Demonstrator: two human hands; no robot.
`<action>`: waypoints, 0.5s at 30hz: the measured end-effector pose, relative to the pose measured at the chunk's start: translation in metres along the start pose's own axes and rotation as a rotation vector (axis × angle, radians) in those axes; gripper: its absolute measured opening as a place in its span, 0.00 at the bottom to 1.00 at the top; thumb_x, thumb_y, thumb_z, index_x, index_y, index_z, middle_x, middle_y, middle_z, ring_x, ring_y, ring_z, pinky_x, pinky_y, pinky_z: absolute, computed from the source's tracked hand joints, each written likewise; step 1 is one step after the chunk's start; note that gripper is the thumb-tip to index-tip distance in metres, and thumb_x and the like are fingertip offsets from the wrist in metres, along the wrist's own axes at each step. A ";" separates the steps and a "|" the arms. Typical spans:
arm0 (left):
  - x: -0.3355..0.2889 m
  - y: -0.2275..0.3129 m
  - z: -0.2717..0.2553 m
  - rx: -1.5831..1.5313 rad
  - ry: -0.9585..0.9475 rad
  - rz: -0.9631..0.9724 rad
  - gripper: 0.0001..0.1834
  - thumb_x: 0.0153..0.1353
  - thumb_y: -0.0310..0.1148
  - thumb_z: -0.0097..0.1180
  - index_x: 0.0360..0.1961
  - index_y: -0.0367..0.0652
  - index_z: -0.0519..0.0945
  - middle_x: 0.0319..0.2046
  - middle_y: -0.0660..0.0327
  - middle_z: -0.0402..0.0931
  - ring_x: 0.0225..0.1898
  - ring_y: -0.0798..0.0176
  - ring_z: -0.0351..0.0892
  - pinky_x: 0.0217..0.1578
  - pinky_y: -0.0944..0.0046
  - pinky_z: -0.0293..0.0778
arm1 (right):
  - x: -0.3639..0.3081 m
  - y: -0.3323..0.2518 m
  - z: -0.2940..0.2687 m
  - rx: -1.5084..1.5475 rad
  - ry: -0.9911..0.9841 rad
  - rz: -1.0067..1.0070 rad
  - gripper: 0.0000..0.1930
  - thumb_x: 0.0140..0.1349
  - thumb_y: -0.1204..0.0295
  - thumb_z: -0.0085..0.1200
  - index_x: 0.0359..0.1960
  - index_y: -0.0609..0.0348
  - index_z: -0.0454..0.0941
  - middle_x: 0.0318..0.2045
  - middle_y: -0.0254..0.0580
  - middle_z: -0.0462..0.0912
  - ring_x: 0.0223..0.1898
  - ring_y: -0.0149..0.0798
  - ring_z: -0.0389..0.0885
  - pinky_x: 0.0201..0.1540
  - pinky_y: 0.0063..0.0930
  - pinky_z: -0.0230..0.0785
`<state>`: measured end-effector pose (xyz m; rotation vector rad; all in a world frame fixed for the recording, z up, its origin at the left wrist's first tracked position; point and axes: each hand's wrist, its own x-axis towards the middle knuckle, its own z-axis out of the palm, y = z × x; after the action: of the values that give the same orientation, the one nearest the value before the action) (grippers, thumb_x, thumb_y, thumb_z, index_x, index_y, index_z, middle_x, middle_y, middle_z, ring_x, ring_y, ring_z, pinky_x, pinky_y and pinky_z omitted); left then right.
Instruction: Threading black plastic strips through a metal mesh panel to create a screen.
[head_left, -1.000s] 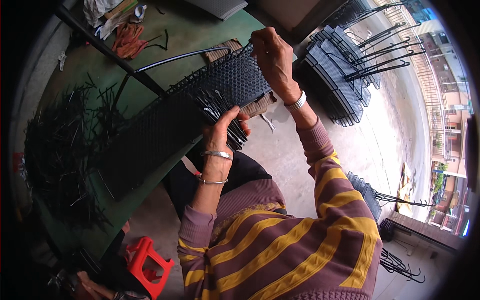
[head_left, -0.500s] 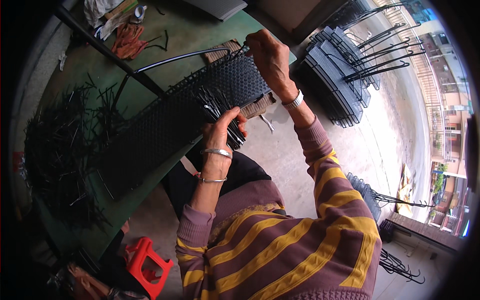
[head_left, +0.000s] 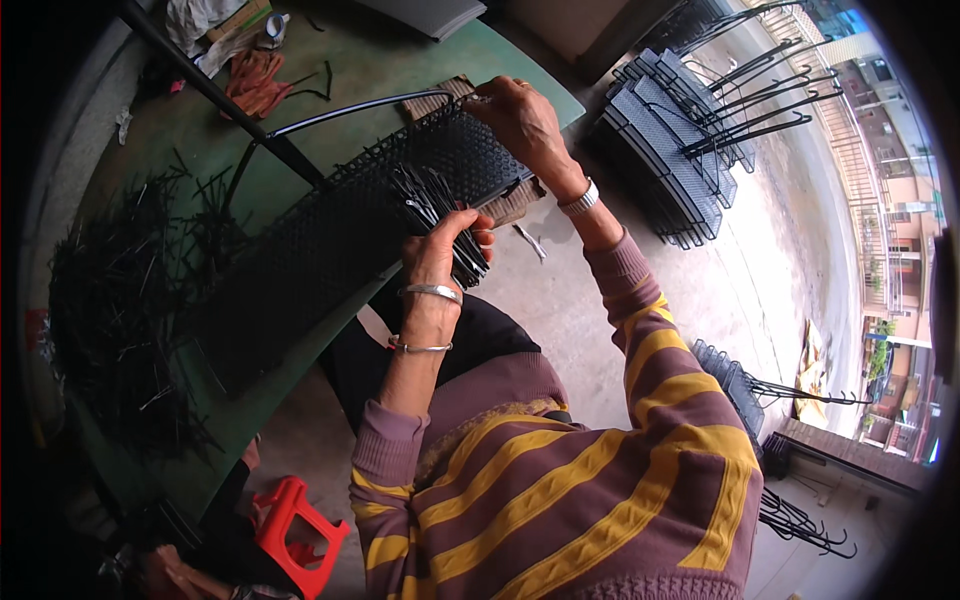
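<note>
A dark perforated panel (head_left: 465, 165) with a bent metal rod (head_left: 350, 108) along its far side lies slantwise on the green table. My left hand (head_left: 440, 245) is closed around a bundle of thin black strips (head_left: 428, 195), which fans out over the panel's near edge. At the panel's far right corner is my right hand (head_left: 520, 120), its fingers pinched together by the rod's end. Whatever those fingers grip is too small to make out. Beneath that end of the panel, a piece of corrugated cardboard (head_left: 515, 205) sticks out.
A heap of black strips (head_left: 120, 310) covers the table's left part. Behind it lie orange gloves (head_left: 255, 85). Stacked panels with hooked rods (head_left: 665, 150) stand on the floor at right. A red stool (head_left: 300, 540) is below the table, near another person's hand (head_left: 175, 575).
My right hand has come down and slightly left, closer to the panel's corner. My left hand keeps the bundle in nearly the same place.
</note>
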<state>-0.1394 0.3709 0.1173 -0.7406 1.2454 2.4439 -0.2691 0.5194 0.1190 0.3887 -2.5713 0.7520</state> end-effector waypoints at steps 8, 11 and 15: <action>0.007 -0.005 0.003 -0.059 -0.015 -0.049 0.09 0.53 0.29 0.61 0.33 0.35 0.83 0.32 0.55 0.84 0.29 0.63 0.84 0.25 0.62 0.79 | -0.029 -0.022 -0.051 0.843 -0.577 0.167 0.10 0.66 0.68 0.54 0.36 0.65 0.76 0.29 0.36 0.79 0.30 0.26 0.77 0.35 0.21 0.72; 0.013 -0.005 -0.003 -0.072 -0.084 -0.097 0.10 0.58 0.32 0.60 0.38 0.37 0.82 0.33 0.57 0.84 0.39 0.60 0.85 0.35 0.57 0.81 | -0.017 -0.017 -0.046 0.614 -0.187 0.249 0.06 0.66 0.74 0.53 0.37 0.64 0.73 0.27 0.38 0.81 0.26 0.29 0.81 0.30 0.21 0.73; 0.009 -0.003 0.002 -0.125 -0.109 -0.132 0.11 0.59 0.33 0.60 0.41 0.41 0.80 0.32 0.58 0.83 0.37 0.62 0.84 0.36 0.56 0.81 | 0.008 0.009 -0.019 0.351 0.193 -0.005 0.04 0.67 0.75 0.52 0.37 0.62 0.71 0.26 0.40 0.81 0.24 0.31 0.82 0.27 0.23 0.73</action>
<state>-0.1459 0.3743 0.1112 -0.6886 0.9806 2.4353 -0.2727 0.5362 0.1336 0.4060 -2.2579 1.1836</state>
